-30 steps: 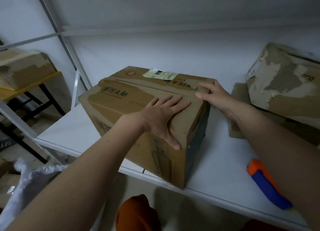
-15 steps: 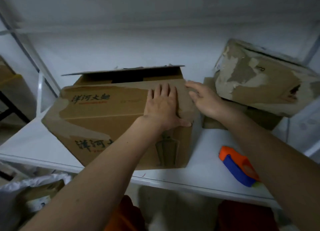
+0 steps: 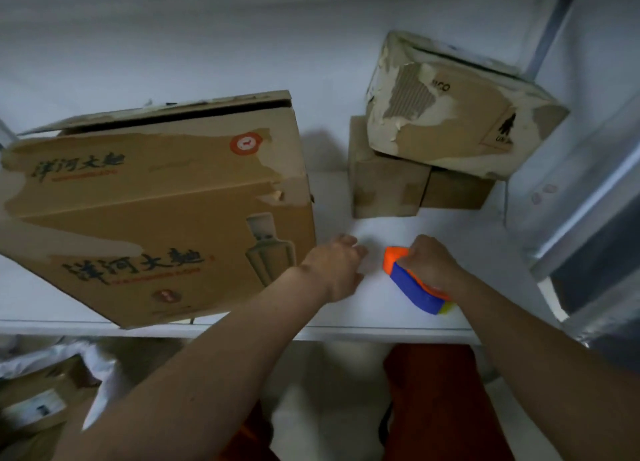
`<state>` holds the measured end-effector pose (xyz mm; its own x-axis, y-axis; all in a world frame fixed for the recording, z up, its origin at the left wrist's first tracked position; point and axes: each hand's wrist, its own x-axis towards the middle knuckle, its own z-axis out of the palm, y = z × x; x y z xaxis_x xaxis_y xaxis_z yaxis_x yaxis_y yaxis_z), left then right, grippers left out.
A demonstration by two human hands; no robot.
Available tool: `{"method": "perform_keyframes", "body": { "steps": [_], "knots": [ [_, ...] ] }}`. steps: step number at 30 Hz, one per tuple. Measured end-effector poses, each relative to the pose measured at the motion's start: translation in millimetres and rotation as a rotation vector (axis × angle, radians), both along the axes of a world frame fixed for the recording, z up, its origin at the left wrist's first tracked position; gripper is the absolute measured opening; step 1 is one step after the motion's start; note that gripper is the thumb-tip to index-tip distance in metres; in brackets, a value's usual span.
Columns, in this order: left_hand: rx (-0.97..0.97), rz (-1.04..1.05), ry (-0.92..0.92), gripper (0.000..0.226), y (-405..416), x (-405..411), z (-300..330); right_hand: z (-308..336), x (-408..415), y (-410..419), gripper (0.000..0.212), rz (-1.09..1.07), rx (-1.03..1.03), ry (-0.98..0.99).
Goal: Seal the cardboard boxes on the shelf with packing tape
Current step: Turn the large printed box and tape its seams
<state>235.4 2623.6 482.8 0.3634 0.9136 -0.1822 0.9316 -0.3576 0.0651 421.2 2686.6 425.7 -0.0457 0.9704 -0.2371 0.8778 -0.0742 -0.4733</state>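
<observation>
A large brown cardboard box [image 3: 166,201] with printed characters lies on the white shelf [image 3: 346,325] at the left, its far flap slightly raised. An orange and blue tape dispenser [image 3: 412,280] lies on the shelf to the box's right. My right hand [image 3: 429,265] grips the dispenser from above, fingers curled round it. My left hand [image 3: 337,266] hovers over the shelf between the box and the dispenser, fingers loosely curled and holding nothing.
A torn, worn cardboard box [image 3: 457,107] sits tilted on two smaller boxes [image 3: 384,180] at the back right. A metal shelf upright [image 3: 554,28] rises at the right. Below the shelf's front edge are a white bag and another box [image 3: 38,401].
Both hands left the top of the large box and moved down right. My right hand took hold of the tape dispenser. The view shifted right.
</observation>
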Motion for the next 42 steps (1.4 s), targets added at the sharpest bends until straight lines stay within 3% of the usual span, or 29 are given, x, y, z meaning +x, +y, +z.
{"method": "perform_keyframes", "body": {
  "steps": [4, 7, 12, 16, 20, 24, 26, 29, 32, 35, 38, 42],
  "knots": [
    [-0.094, 0.100, 0.032, 0.055, -9, -4, -21, -25, 4, -10, 0.035, -0.049, -0.022, -0.012],
    [-0.123, 0.125, 0.009, 0.056, -16, -6, -26, -40, 9, -13, 0.055, -0.137, -0.010, -0.096],
    [-0.083, 0.144, -0.059, 0.056, -21, -12, -23, -57, 19, -16, 0.024, -0.084, -0.135, -0.141],
    [0.009, 0.150, -0.192, 0.057, -25, -15, -10, -48, 15, -16, 0.031, -0.003, 0.036, 0.123],
    [0.267, 0.120, -0.430, 0.045, -34, -20, 23, 1, 5, -15, 0.014, 0.111, 0.255, 0.429],
    [0.696, 0.194, -0.580, 0.037, -42, -40, 70, 63, -3, -16, 0.022, 0.242, 0.522, 0.472],
    [0.781, 0.298, -0.635, 0.040, -44, -54, 99, 93, -10, -21, 0.024, 0.303, 0.602, 0.446],
    [0.664, 0.373, -0.724, 0.050, -52, -75, 139, 129, -25, -28, 0.026, 0.415, 0.668, 0.377],
    [0.446, 0.310, -0.840, 0.060, -64, -92, 171, 163, -47, -40, 0.025, 0.547, 0.694, 0.367],
    [0.363, 0.228, -0.848, 0.063, -78, -107, 192, 191, -74, -50, 0.022, 0.675, 0.683, 0.363],
    [0.389, 0.191, -0.860, 0.062, -91, -127, 197, 211, -101, -47, 0.012, 0.741, 0.635, 0.370],
    [0.522, 0.271, -0.881, 0.054, -96, -164, 196, 232, -144, -41, 0.030, 0.832, 0.550, 0.397]
  ]
}}
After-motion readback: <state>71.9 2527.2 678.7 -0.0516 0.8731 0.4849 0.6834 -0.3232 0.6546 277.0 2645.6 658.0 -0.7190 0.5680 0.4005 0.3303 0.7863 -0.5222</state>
